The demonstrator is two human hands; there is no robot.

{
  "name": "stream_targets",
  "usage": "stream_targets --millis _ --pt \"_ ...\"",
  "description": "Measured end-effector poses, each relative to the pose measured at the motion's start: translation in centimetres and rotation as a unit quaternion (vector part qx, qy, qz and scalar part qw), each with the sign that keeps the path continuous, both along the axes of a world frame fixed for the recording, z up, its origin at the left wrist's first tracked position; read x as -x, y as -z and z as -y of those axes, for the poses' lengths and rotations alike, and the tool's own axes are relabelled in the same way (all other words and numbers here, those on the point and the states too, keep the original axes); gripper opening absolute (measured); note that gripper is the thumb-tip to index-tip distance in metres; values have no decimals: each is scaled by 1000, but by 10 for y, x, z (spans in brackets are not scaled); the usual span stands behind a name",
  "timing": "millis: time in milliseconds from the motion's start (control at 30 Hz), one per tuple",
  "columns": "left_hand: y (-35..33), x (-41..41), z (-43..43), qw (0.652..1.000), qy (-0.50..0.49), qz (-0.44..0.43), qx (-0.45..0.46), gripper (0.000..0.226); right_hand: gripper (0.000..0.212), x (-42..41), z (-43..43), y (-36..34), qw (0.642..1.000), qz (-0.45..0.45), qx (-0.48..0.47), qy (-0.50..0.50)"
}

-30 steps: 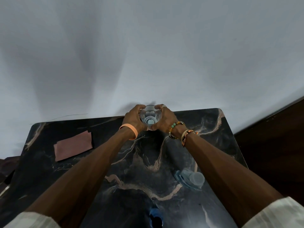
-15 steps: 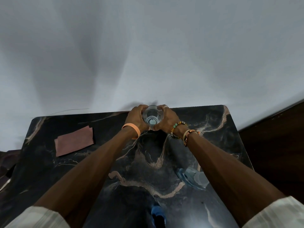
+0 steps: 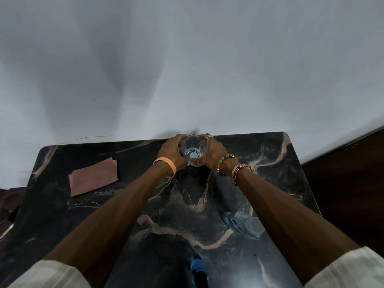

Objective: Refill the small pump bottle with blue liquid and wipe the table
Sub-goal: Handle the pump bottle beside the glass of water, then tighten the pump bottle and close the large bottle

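L hand (image 3: 171, 151), R hand (image 3: 212, 152), fingers (image 3: 180, 137) gripping 1 clear container (image 3: 193, 148), 1 pink cloth (image 3: 93, 176), 1 bottle (image 3: 243, 224)

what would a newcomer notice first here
First, the left hand and the right hand, both wrapped round a clear glass at the far edge of a dark marbled table. Next comes a pink cloth lying flat on the table's left side. A pale blue bottle stands out on the right, partly hidden by the right forearm.

Cloth (image 3: 93, 176) left, bottle (image 3: 243, 224) right, wall (image 3: 187, 80) behind
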State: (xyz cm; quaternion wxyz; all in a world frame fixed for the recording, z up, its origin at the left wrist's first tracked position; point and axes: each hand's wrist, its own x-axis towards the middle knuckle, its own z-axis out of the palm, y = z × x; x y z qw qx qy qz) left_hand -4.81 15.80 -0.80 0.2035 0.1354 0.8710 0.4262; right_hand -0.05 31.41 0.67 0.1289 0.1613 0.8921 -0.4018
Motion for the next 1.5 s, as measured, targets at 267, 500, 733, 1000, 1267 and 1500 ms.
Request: stream_targets --millis 267,500,733,1000,1267,1500 --pt "-8 -3 6 999 7 10 31 97 126 -4 0 -11 1000 18 -17 -4" --pt "-21 -7 24 998 -30 -44 39 77 112 -13 1 -44 997 -66 -34 35" --pt "-67 -24 40 992 -55 -115 -15 56 81 -33 17 -102 980 -188 -41 48" --pt "-104 -82 69 987 -71 -140 -28 37 55 -93 47 -148 980 -188 -21 -61" --pt "-64 -178 109 995 101 -12 16 44 37 -189 58 -133 962 -39 -67 -263" --pt "-25 -244 112 989 110 39 87 74 70 -243 58 -73 955 20 -108 -275"
